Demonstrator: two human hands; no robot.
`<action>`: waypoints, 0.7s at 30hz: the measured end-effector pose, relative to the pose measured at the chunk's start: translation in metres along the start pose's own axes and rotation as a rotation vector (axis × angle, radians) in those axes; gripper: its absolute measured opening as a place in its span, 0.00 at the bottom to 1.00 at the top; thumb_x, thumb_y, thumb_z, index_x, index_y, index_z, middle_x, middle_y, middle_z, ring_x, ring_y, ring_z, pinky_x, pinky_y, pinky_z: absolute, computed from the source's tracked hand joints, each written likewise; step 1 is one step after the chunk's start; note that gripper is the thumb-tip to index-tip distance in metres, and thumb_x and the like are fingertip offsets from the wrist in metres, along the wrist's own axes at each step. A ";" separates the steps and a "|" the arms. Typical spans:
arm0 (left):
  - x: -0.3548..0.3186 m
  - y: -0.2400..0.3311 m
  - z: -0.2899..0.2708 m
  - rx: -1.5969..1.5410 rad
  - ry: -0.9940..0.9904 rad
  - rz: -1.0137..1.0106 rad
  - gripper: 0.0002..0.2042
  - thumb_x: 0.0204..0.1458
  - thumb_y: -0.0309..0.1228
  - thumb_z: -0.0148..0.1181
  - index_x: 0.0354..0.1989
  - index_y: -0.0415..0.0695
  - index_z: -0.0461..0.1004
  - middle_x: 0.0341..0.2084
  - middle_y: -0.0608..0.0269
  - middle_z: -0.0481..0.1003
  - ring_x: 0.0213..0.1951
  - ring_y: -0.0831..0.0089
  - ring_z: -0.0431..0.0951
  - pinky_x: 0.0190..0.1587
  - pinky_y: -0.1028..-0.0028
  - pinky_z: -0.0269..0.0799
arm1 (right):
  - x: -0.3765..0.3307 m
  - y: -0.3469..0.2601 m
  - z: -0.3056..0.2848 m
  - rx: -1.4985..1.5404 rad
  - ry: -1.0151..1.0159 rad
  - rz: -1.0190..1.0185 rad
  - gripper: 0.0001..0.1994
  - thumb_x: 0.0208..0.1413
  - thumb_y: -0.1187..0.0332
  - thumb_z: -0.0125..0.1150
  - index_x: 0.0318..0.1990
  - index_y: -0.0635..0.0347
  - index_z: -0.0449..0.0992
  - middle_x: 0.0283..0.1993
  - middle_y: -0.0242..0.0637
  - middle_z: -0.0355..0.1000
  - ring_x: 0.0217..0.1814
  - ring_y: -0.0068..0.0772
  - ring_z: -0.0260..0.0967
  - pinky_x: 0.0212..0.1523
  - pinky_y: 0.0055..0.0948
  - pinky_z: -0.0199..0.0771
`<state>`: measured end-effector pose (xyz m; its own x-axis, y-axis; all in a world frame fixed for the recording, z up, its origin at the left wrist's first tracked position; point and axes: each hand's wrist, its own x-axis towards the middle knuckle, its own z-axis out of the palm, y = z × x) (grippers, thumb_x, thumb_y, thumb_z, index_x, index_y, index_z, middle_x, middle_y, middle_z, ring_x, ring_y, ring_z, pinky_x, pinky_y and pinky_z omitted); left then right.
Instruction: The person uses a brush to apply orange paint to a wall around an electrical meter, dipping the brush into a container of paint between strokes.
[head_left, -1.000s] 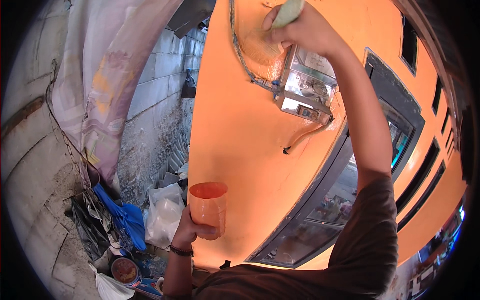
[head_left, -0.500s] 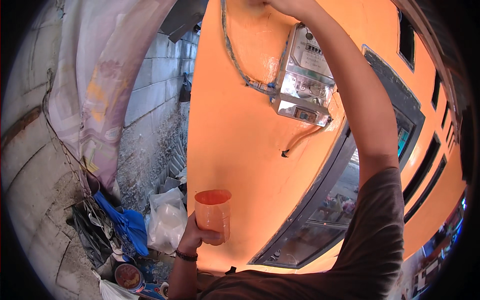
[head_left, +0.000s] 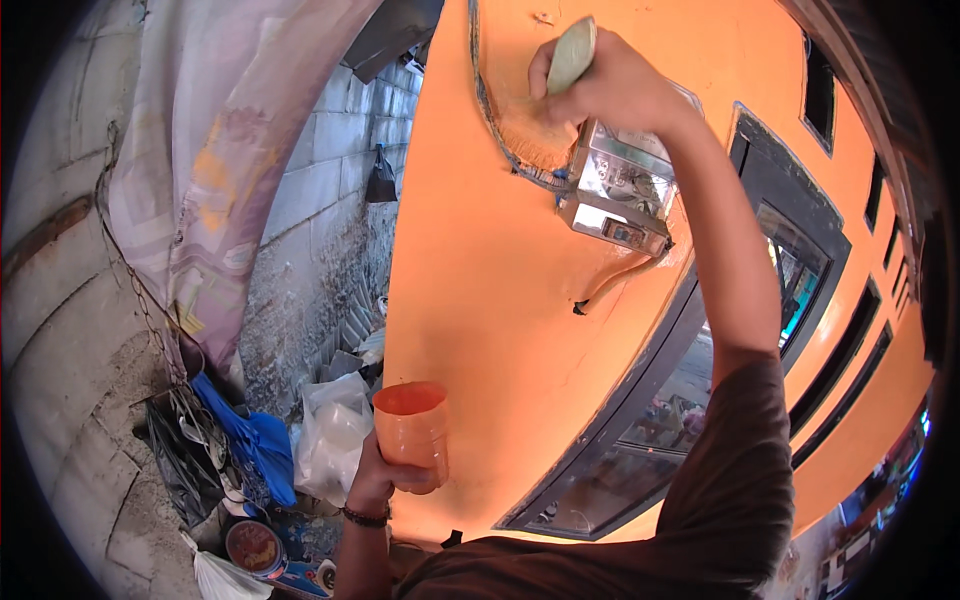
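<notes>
My left hand (head_left: 376,474) is wrapped round an orange-coated plastic container (head_left: 422,435), held upright with its wide mouth up; it looks like a cut-off bottle. My right hand (head_left: 622,88) is raised high and grips a paintbrush (head_left: 572,57) by its pale handle, which points up. The wide orange bristles point down against the orange wall (head_left: 480,290), between a grey cable (head_left: 482,95) and the electricity meter (head_left: 622,190). My right hand and forearm cover the meter's upper part. How much paint the container holds cannot be made out.
A short pipe (head_left: 612,282) sticks out below the meter. To the right is a dark-framed window (head_left: 655,400). A patterned curtain (head_left: 200,180) hangs at left before a grey block wall (head_left: 320,160). Plastic bags (head_left: 335,430), a blue cloth (head_left: 250,440) and a round tub (head_left: 255,548) lie low left.
My right hand has come down from the top edge, bringing the paintbrush into view beside the meter. My left hand still holds the container, slightly further left in the picture.
</notes>
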<state>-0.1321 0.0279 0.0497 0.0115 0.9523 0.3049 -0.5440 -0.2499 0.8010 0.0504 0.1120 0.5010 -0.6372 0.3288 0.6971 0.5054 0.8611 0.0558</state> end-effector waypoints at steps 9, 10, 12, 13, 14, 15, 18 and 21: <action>-0.012 -0.004 -0.006 -0.017 -0.010 -0.001 0.42 0.24 0.20 0.76 0.58 0.37 0.66 0.47 0.60 0.76 0.48 0.66 0.78 0.51 0.65 0.76 | 0.043 -0.003 -0.041 -0.235 0.336 -0.322 0.07 0.40 0.80 0.55 0.27 0.63 0.79 0.24 0.40 0.76 0.25 0.29 0.73 0.31 0.28 0.74; -0.013 -0.004 -0.005 -0.025 0.007 0.004 0.42 0.24 0.20 0.76 0.57 0.37 0.66 0.47 0.60 0.76 0.48 0.66 0.78 0.51 0.65 0.76 | 0.037 -0.008 -0.039 -0.248 0.337 -0.322 0.06 0.41 0.80 0.56 0.26 0.63 0.78 0.24 0.40 0.76 0.25 0.29 0.73 0.32 0.28 0.74; -0.014 -0.005 -0.006 -0.034 0.033 0.012 0.42 0.24 0.19 0.75 0.57 0.37 0.67 0.46 0.60 0.77 0.48 0.67 0.78 0.50 0.65 0.76 | 0.023 -0.010 -0.016 -0.387 0.393 -0.472 0.05 0.40 0.79 0.57 0.26 0.63 0.78 0.24 0.38 0.76 0.25 0.28 0.72 0.32 0.27 0.74; -0.012 -0.008 -0.006 -0.065 0.035 0.008 0.41 0.24 0.19 0.75 0.57 0.37 0.67 0.46 0.60 0.77 0.48 0.67 0.78 0.50 0.65 0.76 | 0.015 -0.007 -0.005 -0.535 0.453 -0.618 0.05 0.40 0.79 0.58 0.25 0.63 0.78 0.24 0.37 0.76 0.25 0.27 0.72 0.32 0.27 0.74; -0.009 -0.011 -0.006 -0.092 0.023 -0.001 0.41 0.24 0.19 0.75 0.56 0.37 0.68 0.46 0.60 0.77 0.47 0.66 0.78 0.50 0.65 0.76 | 0.003 0.005 0.004 -0.550 0.450 -0.606 0.05 0.40 0.79 0.58 0.25 0.63 0.78 0.24 0.37 0.76 0.25 0.27 0.72 0.32 0.27 0.74; -0.009 -0.013 -0.005 -0.092 0.018 -0.011 0.41 0.24 0.19 0.75 0.56 0.37 0.68 0.46 0.60 0.77 0.47 0.66 0.78 0.50 0.65 0.76 | -0.006 0.020 0.018 -0.597 0.422 -0.601 0.06 0.36 0.77 0.62 0.26 0.59 0.78 0.23 0.35 0.74 0.27 0.34 0.73 0.30 0.33 0.74; -0.009 -0.017 -0.006 -0.051 0.000 -0.008 0.41 0.24 0.19 0.73 0.57 0.35 0.67 0.46 0.58 0.77 0.47 0.64 0.78 0.50 0.64 0.76 | -0.039 0.021 0.044 -0.551 0.322 -0.558 0.09 0.34 0.77 0.63 0.27 0.55 0.77 0.24 0.35 0.73 0.27 0.40 0.74 0.28 0.36 0.74; -0.011 -0.017 -0.001 -0.087 0.001 -0.068 0.41 0.23 0.20 0.75 0.56 0.36 0.68 0.46 0.59 0.77 0.48 0.66 0.78 0.50 0.65 0.76 | -0.051 0.013 0.051 -0.435 0.189 -0.475 0.08 0.36 0.79 0.60 0.27 0.56 0.76 0.25 0.36 0.73 0.25 0.40 0.73 0.27 0.32 0.73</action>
<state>-0.1234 0.0221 0.0324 0.0502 0.9668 0.2505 -0.6124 -0.1683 0.7724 0.0603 0.1261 0.4297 -0.7553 -0.1552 0.6367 0.4088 0.6478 0.6428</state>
